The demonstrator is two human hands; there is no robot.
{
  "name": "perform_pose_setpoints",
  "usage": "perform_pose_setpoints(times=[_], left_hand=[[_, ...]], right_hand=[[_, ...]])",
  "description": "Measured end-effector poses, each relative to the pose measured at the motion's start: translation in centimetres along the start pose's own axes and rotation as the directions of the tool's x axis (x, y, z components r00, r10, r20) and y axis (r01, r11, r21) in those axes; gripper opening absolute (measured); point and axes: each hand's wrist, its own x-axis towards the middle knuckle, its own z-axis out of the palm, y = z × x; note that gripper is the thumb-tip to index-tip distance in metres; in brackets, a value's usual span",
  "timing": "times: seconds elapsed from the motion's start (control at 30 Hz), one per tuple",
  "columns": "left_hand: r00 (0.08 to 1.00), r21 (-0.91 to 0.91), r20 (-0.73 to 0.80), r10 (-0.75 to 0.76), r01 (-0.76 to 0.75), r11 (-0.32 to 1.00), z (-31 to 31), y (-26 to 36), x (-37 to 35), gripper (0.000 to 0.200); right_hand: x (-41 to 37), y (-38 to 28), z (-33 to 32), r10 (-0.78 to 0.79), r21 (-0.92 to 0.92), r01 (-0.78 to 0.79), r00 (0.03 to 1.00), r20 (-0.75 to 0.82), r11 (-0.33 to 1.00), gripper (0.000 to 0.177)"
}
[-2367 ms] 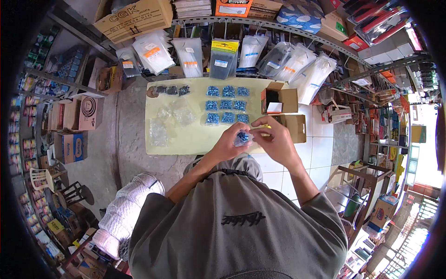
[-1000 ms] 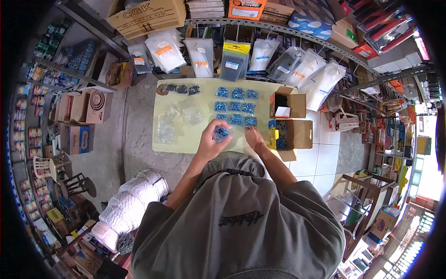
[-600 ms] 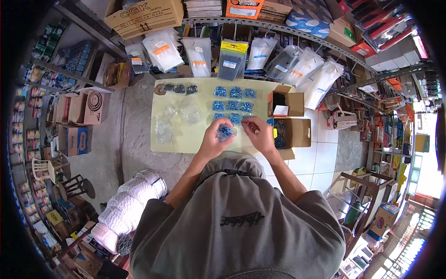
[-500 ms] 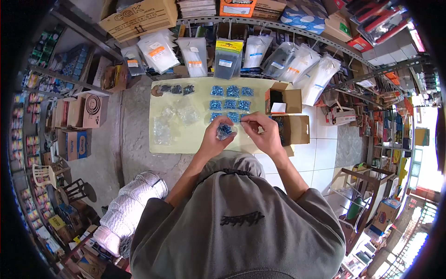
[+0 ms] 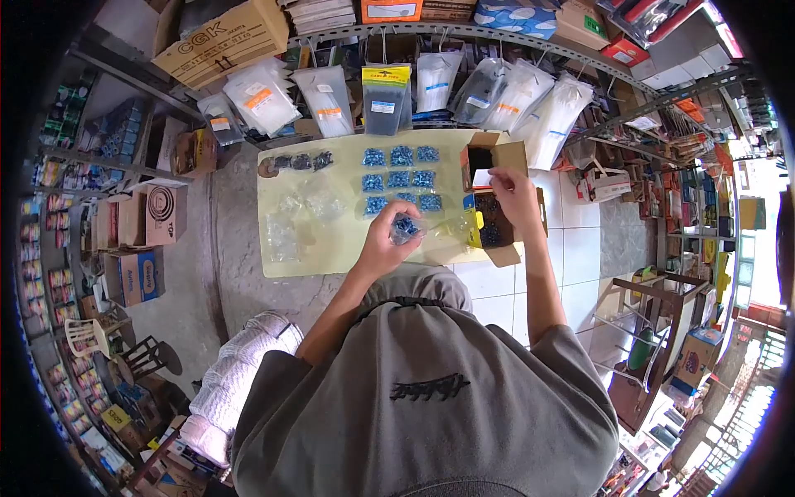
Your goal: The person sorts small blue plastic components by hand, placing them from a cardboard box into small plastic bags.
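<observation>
My left hand point(image 5: 391, 238) is closed around a small clear plastic bag point(image 5: 406, 229) filled with blue pieces, its mouth facing up. The kind of piece is too small to make out. My right hand point(image 5: 515, 199) is over the cardboard boxes, thumb and fingers pinched at the edge of a white card point(image 5: 483, 177). That card sits at the front of the upper open box point(image 5: 507, 154). Below my right hand is a lower open box point(image 5: 499, 228) holding dark small pieces. Beyond my left hand, filled bags of blue pieces point(image 5: 399, 179) lie in rows.
The pale yellow table point(image 5: 348, 257) also bears empty-looking clear bags point(image 5: 319, 199) and several bags of dark pieces point(image 5: 302, 161) at left. Packs of cable ties point(image 5: 386, 99) hang from the shelf behind. A white rope roll point(image 5: 248, 356) stands on the floor at lower left.
My right hand has moved right and away from the bag to the white card at the upper box. My left hand still holds the bag. The view has shifted slightly.
</observation>
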Motion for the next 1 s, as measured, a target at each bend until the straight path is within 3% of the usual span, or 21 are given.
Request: perform_pose_setpoints(times=[0.03,0.1,0.13,0.2,0.23,0.37,0.5,0.6,0.67,0.87,1.0], left_hand=[[1.0,0.002,0.002,-0.003,0.003,1.0,0.0,-0.1,-0.1,0.033],[1.0,0.004,0.007,0.002,-0.002,1.0,0.0,0.1,-0.1,0.033],[1.0,0.007,0.007,0.004,-0.005,1.0,0.1,0.1,-0.1,0.034],[1.0,-0.01,0.006,-0.011,0.011,1.0,0.1,0.3,-0.2,0.033],[1.0,-0.029,0.003,-0.029,0.029,0.999,0.1,0.3,-0.2,0.033],[0.998,-0.046,0.016,-0.063,0.064,0.997,-0.1,0.3,-0.5,0.032],[0.995,-0.031,-0.004,-0.095,0.095,0.995,-0.3,0.5,-0.8,0.031],[0.994,-0.04,-0.012,-0.111,0.111,0.993,0.1,0.1,-0.8,0.031],[0.993,-0.048,-0.018,-0.115,0.114,0.992,0.2,-0.1,-0.8,0.031],[0.997,0.01,-0.034,-0.064,0.065,0.998,0.6,0.0,-0.4,0.032],[0.999,-0.001,-0.023,-0.044,0.044,0.999,0.5,0.2,-0.1,0.033]], right_hand=[[0.3,3.3,0.4,0.003,0.0,-0.003,1.0,-0.004,1.0,0.02],[0.6,10.2,1.8,0.167,-0.352,-0.097,0.97,0.174,0.931,0.032],[0.2,13.3,2.7,0.167,-0.352,-0.098,0.971,0.171,0.931,0.032],[-1.2,18.2,4.7,0.038,-0.423,0.086,0.96,0.278,0.902,0.046],[-1.7,19.2,5.3,0.111,-0.418,0.045,0.934,0.34,0.907,0.064],[-4.0,22.7,9.1,0.11,-0.553,0.111,0.93,0.351,0.826,0.074],[-3.3,22.8,9.4,0.13,-0.616,0.125,0.927,0.352,0.778,0.068],[-2.6,21.9,8.6,0.135,-0.51,0.108,0.899,0.416,0.853,0.067],[-2.9,21.0,8.4,0.141,-0.366,0.019,0.904,0.404,0.93,0.063],[-2.9,21.5,8.7,0.159,-0.184,-0.105,0.936,0.315,0.977,0.043],[-3.1,21.1,8.5,0.228,-0.37,-0.156,0.96,0.16,0.916,0.027]])
